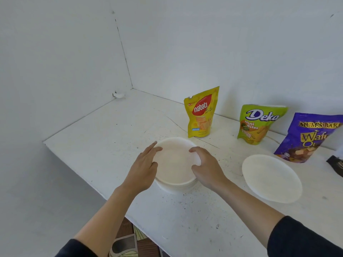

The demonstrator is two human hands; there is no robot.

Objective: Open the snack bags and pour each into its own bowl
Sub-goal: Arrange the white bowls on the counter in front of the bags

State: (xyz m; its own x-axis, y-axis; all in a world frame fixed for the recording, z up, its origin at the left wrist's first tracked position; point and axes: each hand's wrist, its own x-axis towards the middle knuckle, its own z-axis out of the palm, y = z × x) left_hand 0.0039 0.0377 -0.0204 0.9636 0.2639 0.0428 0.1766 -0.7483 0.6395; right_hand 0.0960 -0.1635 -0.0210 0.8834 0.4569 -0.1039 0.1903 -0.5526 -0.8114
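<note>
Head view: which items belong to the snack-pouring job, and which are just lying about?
Job: yellow Nabati snack pouch; green Deka snack pouch; purple Mum's Bake wafer bag; stack of white plastic bowls; single white plastic bowl at right.
Lying about: black object at right edge; small white object in the wall corner.

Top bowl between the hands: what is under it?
Rims of lower bowls show beneath the top bowl, a nested stack on the table. How many there are, and what they hold, is covered.
</note>
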